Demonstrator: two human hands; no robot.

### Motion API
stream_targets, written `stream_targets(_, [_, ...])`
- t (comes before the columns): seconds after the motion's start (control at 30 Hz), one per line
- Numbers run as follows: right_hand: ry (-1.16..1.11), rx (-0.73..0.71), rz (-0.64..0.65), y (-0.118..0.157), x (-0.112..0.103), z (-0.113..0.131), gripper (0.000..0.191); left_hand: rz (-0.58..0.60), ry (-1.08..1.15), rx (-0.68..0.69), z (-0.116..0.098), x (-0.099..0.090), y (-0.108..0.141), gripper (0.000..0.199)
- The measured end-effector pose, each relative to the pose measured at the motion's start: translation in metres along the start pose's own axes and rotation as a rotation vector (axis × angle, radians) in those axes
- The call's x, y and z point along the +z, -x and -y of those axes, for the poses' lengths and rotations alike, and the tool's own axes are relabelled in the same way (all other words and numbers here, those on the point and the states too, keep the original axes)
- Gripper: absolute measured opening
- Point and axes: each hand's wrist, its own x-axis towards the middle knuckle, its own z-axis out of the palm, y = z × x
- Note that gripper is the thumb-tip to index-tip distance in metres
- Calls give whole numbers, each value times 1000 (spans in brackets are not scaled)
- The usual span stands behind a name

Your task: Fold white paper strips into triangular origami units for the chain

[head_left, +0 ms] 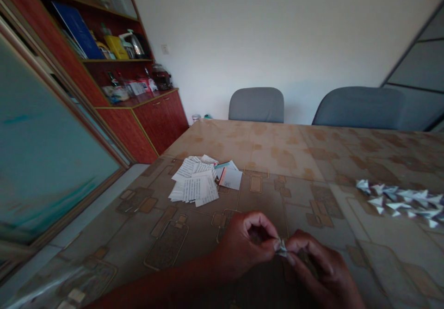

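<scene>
Between my two hands, just above the near part of the table, is a small folded piece of paper (pixel 282 249). My left hand (pixel 247 244) pinches its left end between thumb and forefinger. From the other side, my right hand (pixel 317 265) grips its right end with thumb and fingertips. Most of the paper is hidden by the fingers. A loose pile of printed paper slips (pixel 197 184) lies beyond my left hand. Over to the right stand several folded paper pieces (pixel 398 200) in rows, pale and pointed.
A patterned cloth covers the table (pixel 270 149). Two grey chairs (pixel 255 105) stand along its far side, before a white wall. At the left, a red-brown cabinet (pixel 159 119) with filled shelves stands past a framed glass panel (pixel 45 128).
</scene>
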Motion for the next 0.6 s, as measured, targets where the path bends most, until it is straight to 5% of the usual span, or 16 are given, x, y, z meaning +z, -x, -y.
stream_targets(0.6, [-27,-31,-51,-3,0,1,14,48,122,-84,-8,0,1,13])
